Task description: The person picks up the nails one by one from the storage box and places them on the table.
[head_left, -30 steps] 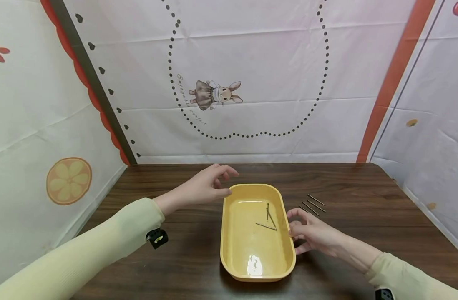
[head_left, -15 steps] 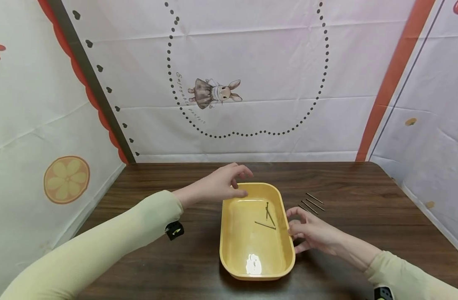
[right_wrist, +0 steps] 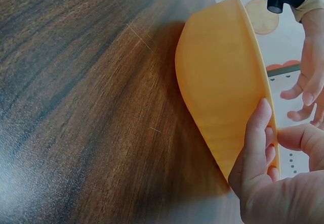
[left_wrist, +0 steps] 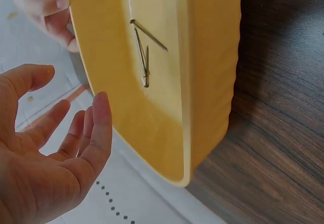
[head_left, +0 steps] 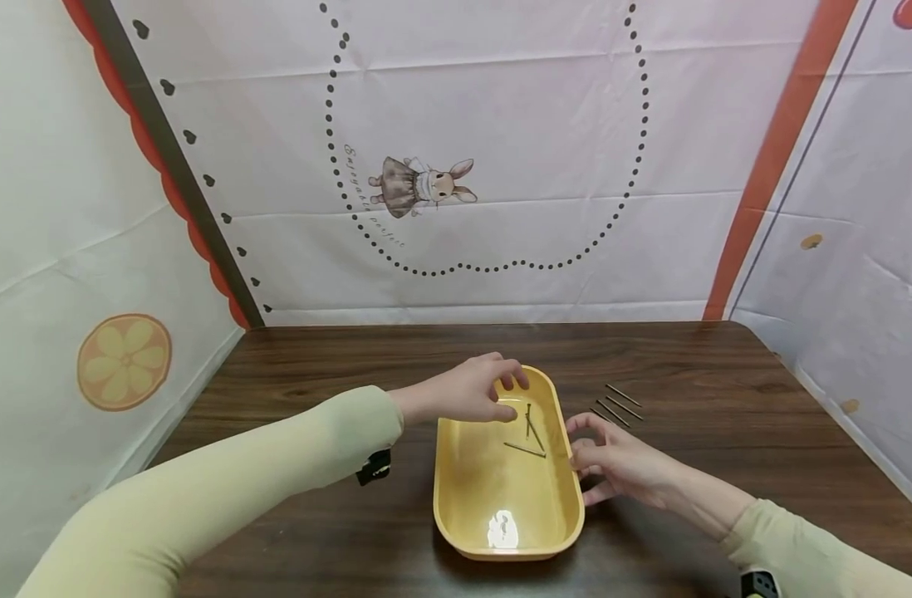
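Note:
A yellow oblong tray (head_left: 463, 498) stands on the dark wooden table, and several thin nails are in view. Inside it, three nails (head_left: 525, 449) lie close together toward the right side. My left hand (head_left: 471, 392) hovers over the tray's far left part, holding nothing. Its fingers are bent loosely and spread apart from the thumb, as the left wrist view shows. My right hand (head_left: 624, 467) grips the tray's right rim, thumb on the inner side and fingers (right_wrist: 256, 133) against the outer wall. Just beyond that hand, more nails (head_left: 624, 408) lie side by side on the tabletop.
The brown tabletop (head_left: 314, 531) runs back to a printed white cloth (head_left: 546, 149) hanging behind it. Similar cloth hangs at the left and right sides. A small black device (head_left: 374, 467) is strapped at the left sleeve.
My left hand has moved right and slightly nearer, from beside the tray's far left corner to above its interior. The right hand keeps its hold on the rim, and the nails lie as before.

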`<state>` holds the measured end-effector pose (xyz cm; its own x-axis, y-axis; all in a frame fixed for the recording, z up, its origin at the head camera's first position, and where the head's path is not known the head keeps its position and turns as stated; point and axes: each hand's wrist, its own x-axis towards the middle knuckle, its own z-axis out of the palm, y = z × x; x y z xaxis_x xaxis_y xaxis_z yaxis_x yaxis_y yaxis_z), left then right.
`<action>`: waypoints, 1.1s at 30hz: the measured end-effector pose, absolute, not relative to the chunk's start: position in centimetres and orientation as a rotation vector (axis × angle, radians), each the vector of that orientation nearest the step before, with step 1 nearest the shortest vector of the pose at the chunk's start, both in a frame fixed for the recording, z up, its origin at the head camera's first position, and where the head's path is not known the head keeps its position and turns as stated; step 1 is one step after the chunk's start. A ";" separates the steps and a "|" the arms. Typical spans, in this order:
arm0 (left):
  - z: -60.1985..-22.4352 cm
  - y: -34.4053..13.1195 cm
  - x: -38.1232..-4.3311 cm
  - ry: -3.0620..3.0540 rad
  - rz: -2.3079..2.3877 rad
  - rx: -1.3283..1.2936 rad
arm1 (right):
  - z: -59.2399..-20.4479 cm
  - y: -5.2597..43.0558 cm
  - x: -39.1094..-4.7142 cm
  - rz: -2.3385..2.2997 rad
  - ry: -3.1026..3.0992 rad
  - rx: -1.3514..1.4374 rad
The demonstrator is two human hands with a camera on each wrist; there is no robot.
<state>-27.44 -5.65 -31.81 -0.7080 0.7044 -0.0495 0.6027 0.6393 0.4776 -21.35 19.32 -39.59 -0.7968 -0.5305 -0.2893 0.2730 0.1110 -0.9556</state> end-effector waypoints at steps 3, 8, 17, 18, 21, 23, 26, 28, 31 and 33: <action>-32.1 -5.3 -27.5 2.624 0.608 1.075 | -39.6 19.2 -21.4 -1.746 1.801 -0.247; -32.6 -4.4 -27.6 2.633 0.511 1.114 | -39.4 19.3 -21.4 -1.739 1.811 -0.239; -32.4 -2.8 -28.4 2.664 0.248 1.234 | -39.3 19.3 -21.3 -1.738 1.809 -0.234; -32.4 -2.7 -28.6 2.674 0.205 1.254 | -39.3 19.3 -21.3 -1.737 1.811 -0.230; -32.1 -2.4 -28.8 2.693 0.109 1.276 | -39.3 19.3 -21.3 -1.733 1.814 -0.219; -32.0 -2.1 -28.9 2.691 0.058 1.266 | -39.3 19.3 -21.3 -1.730 1.813 -0.215; -32.1 -1.5 -28.9 2.683 -0.024 1.230 | -39.3 19.3 -21.3 -1.727 1.816 -0.209; -32.1 -1.1 -28.9 2.682 -0.081 1.195 | -39.3 19.2 -21.4 -1.726 1.818 -0.209; -32.1 -0.5 -28.8 2.681 -0.163 1.133 | -39.3 19.2 -21.4 -1.725 1.822 -0.212; -32.3 -0.2 -28.7 2.679 -0.214 1.100 | -39.3 19.1 -21.4 -1.726 1.822 -0.214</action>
<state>-28.74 -0.16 -32.34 -0.6891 0.6717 -0.2720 0.7064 0.7063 -0.0452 -21.40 19.15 -39.32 -0.7992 -0.5110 -0.3165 0.2885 0.1359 -0.9478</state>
